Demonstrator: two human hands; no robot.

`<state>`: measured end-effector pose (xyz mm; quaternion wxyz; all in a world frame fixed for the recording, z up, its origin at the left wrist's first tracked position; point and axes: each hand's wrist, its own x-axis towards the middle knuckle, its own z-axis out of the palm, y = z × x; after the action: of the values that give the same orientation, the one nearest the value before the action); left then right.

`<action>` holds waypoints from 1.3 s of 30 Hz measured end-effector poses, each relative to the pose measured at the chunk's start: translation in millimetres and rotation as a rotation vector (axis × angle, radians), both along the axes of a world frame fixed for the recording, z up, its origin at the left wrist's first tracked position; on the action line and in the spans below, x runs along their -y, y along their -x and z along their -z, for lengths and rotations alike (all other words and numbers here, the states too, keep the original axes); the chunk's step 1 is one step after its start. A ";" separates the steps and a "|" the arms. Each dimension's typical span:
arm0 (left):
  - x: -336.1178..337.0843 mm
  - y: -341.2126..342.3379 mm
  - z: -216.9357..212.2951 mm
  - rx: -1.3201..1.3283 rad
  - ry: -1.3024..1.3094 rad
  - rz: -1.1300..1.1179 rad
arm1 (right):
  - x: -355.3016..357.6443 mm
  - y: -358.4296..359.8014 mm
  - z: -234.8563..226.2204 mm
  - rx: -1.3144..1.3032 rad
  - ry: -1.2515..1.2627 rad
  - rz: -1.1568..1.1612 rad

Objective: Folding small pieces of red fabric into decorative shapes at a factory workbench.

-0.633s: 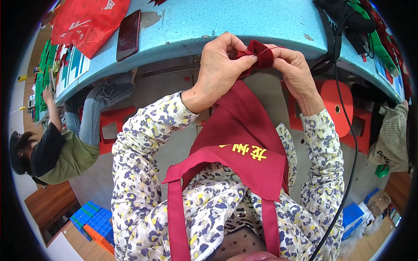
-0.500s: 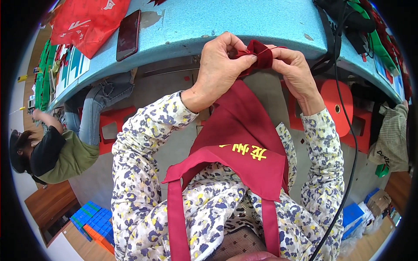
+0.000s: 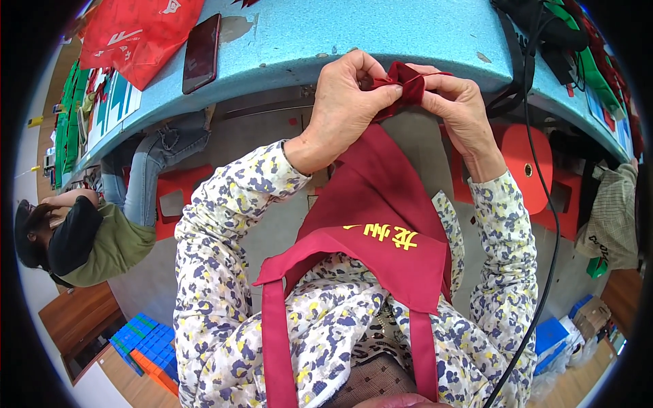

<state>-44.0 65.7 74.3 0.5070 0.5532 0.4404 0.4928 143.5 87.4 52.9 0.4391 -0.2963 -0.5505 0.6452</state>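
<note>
Between my two hands, just in front of the blue table's near edge, is a dark red velvet bow (image 3: 408, 83), partly covered by fingers. My left hand (image 3: 348, 98) pinches its left side between thumb and forefinger. On the other side, the thumb and fingers of my right hand (image 3: 454, 100) grip the fabric's right edge. A thin red strip pokes out above the right fingertips. Below the hands hangs my dark red apron (image 3: 388, 197) with yellow lettering.
The blue table (image 3: 381, 30) curves across the top. A dark phone (image 3: 202, 54) and a red bag (image 3: 139, 34) lie at its left. A black cable (image 3: 554, 224) runs down my right side, near a red stool (image 3: 527, 166). Another person (image 3: 88, 238) sits at left.
My fingers have shifted slightly on the red velvet, and its folds have turned a little. The person at left has drawn an arm in toward the head.
</note>
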 end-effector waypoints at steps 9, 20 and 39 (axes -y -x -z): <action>6.1 5.6 4.2 0.047 -0.003 -0.005 | 9.7 9.8 8.8 -0.006 -0.033 0.039; 13.5 10.9 13.7 0.018 0.012 0.009 | 20.1 16.8 19.1 0.003 -0.043 0.061; 15.1 10.7 14.3 0.063 0.083 0.089 | 22.0 18.4 14.2 0.157 -0.217 0.070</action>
<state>-54.7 50.6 60.0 0.5646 0.5351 0.4191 0.4682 125.2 65.3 38.7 0.4465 -0.3154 -0.6391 0.5410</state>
